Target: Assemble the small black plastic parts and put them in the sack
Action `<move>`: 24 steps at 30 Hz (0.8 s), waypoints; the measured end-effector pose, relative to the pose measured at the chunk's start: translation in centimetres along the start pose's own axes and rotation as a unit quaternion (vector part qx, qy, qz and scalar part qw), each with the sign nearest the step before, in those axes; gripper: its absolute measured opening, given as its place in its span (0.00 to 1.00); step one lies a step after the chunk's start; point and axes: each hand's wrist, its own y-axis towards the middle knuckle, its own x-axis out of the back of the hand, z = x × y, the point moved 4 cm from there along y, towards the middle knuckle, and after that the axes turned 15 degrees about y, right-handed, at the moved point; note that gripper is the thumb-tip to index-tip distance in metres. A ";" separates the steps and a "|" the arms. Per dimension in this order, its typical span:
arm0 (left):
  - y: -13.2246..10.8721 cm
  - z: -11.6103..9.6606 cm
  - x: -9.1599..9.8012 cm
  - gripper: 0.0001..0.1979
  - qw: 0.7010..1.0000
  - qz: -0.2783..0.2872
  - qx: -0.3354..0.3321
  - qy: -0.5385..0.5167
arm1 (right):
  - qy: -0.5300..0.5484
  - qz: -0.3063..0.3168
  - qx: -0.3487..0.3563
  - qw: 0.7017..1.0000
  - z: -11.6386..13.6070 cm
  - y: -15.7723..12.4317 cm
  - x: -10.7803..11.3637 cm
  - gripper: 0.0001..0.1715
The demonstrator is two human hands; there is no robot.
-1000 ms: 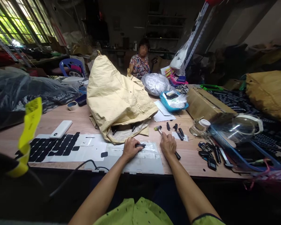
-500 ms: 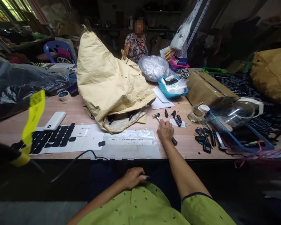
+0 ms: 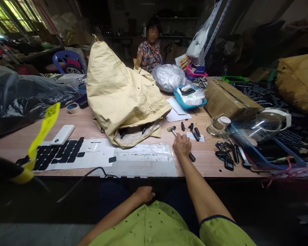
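Note:
My right hand (image 3: 182,145) is wrapped round a small hammer (image 3: 171,128) lying on the table. Its metal-and-yellow head points away from me, and the black grip end shows below my palm. Just beyond that hand lie several short black cylindrical pieces (image 3: 183,126), some of them on a small white paper (image 3: 200,138). Over my lap, below the table edge, my left hand (image 3: 145,194) is closed with its fingers curled. Whatever it may hold is hidden. A large tan sack (image 3: 125,92) lies with its mouth toward me, and dark pieces (image 3: 143,129) show inside.
Black stickers (image 3: 64,153) on white sheets and a white power bank (image 3: 63,134) are at left. A cable and yellow tag (image 3: 42,136) hang close in front. To the right are keys (image 3: 229,163), a jar (image 3: 219,125), a pitcher (image 3: 265,123) and a cardboard box (image 3: 227,99). Another person (image 3: 149,54) sits across.
My left hand has drawn back slightly, and the small light-tipped thing seen at its fingers no longer shows. My right hand stays on the hammer. The view has shifted a little.

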 end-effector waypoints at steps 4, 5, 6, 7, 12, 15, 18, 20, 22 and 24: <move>-3.7 -2.8 3.1 0.20 0.987 -0.004 -0.154 0.035 | 0.000 -0.005 0.004 1.000 0.0 0.0 0.0 0.20; -4.6 -3.5 4.1 0.20 0.981 -0.018 -0.194 0.021 | 0.000 -0.007 0.004 1.000 0.0 -0.1 0.0 0.19; -5.4 -4.0 5.1 0.19 0.974 -0.036 -0.222 0.003 | 0.000 -0.007 0.005 1.000 0.0 -0.1 0.0 0.19; -6.1 -4.3 5.9 0.18 0.969 -0.057 -0.239 -0.014 | 0.000 -0.006 0.004 1.000 0.0 0.0 0.0 0.19; -6.4 -4.4 9.7 0.15 0.957 -0.141 -0.236 -0.089 | 0.001 0.000 0.003 1.000 0.0 0.0 0.1 0.19; -5.3 -2.5 13.3 0.13 0.950 -0.221 -0.164 -0.148 | 0.002 -0.003 0.008 1.000 0.1 -0.1 0.1 0.19; -5.0 0.7 17.2 0.13 0.935 -0.327 -0.053 -0.124 | 0.003 -0.009 0.007 1.000 0.1 -0.1 -0.1 0.19; -5.6 2.5 18.7 0.13 0.933 -0.347 -0.017 -0.089 | 0.003 -0.009 0.004 1.000 0.1 -0.2 -0.2 0.19; -6.6 3.7 19.0 0.14 0.939 -0.338 -0.009 -0.067 | 0.006 -0.006 0.002 1.000 0.1 -0.2 -0.3 0.19; -8.0 4.5 18.4 0.16 0.945 -0.321 -0.010 -0.057 | 0.009 -0.004 0.002 1.000 0.2 -0.3 -0.2 0.19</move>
